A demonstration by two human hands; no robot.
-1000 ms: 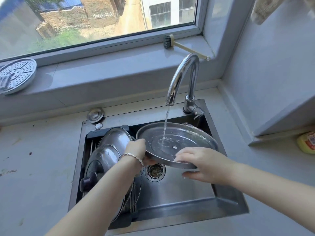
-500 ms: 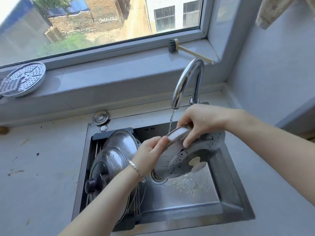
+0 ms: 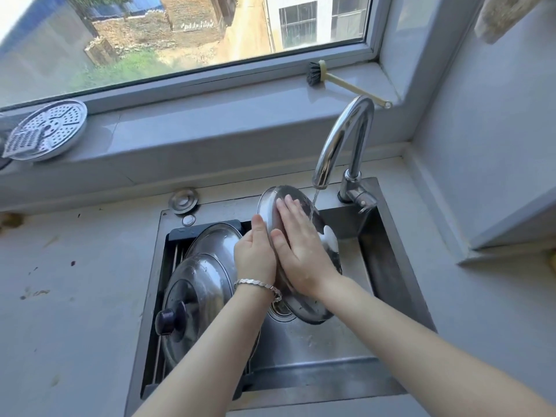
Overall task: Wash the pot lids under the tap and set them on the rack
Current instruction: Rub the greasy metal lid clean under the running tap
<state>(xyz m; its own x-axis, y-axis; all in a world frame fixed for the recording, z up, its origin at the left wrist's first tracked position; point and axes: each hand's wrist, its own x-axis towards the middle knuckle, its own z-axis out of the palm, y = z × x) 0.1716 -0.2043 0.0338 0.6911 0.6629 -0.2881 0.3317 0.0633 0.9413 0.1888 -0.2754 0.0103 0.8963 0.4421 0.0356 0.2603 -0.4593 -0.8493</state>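
A steel pot lid [image 3: 313,308] stands on edge over the sink, its top rim just left of the running water from the tap [image 3: 340,136]. My right hand [image 3: 301,248] lies flat on its outer face with straight fingers. My left hand [image 3: 255,254] supports the lid's left side from behind, fingers hidden behind the rim. On the rack [image 3: 168,266] at the sink's left, two steel lids lean: one with a black knob [image 3: 192,299] and another [image 3: 216,239] behind it.
The steel sink [image 3: 391,266] has a drain partly hidden under the lid. A perforated steamer plate [image 3: 45,129] and a dish brush [image 3: 340,81] lie on the window sill. A small round cap [image 3: 183,200] sits behind the sink. Grey counter runs on both sides.
The lid has been turned from lying flat under the water to standing on edge. My right hand moved from the rim onto its outer face.
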